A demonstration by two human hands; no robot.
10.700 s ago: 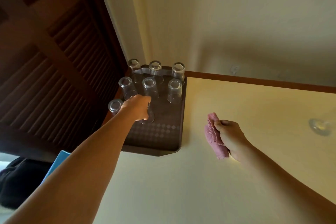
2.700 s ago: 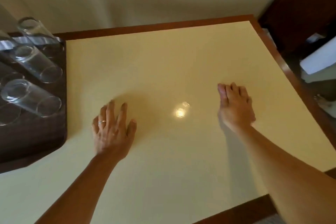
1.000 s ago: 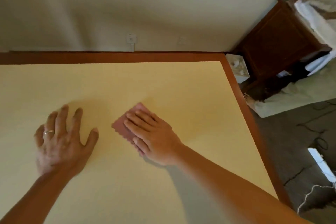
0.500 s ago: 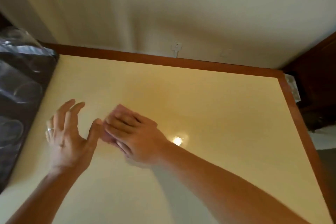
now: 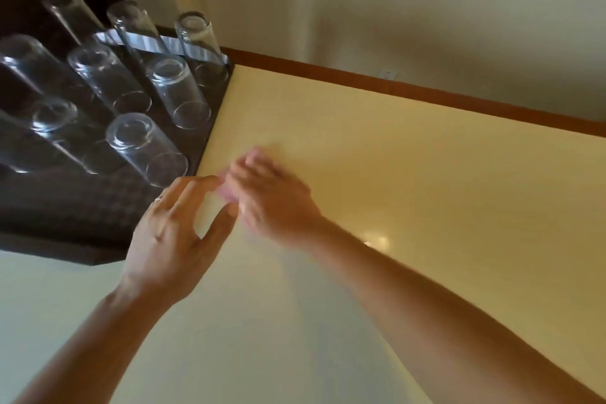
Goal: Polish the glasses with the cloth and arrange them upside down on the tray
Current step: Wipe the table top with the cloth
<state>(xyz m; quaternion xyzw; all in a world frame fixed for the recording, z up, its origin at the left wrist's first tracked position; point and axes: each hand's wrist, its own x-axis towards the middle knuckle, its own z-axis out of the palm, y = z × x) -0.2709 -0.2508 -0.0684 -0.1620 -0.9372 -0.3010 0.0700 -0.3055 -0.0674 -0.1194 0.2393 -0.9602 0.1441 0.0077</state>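
A dark brown tray (image 5: 82, 207) lies at the left of the yellow table and carries several clear glasses (image 5: 147, 147) standing upside down. My left hand (image 5: 173, 233) hovers at the tray's right edge, fingers spread and holding nothing. My right hand (image 5: 275, 200), blurred by motion, is just to its right with the pink cloth (image 5: 226, 190) under its fingers; only a sliver of cloth shows between the two hands. Whether the right hand's fingers curl round the cloth is lost in the blur.
The yellow tabletop (image 5: 426, 174) with a brown rim (image 5: 393, 85) meets a cream wall at the back. A wall socket (image 5: 388, 73) sits just above the rim. A dark wooden panel stands behind the tray at the upper left.
My view has swung left, bringing the tray and glasses fully in. Both hands with the cloth have shifted toward the tray's right edge.
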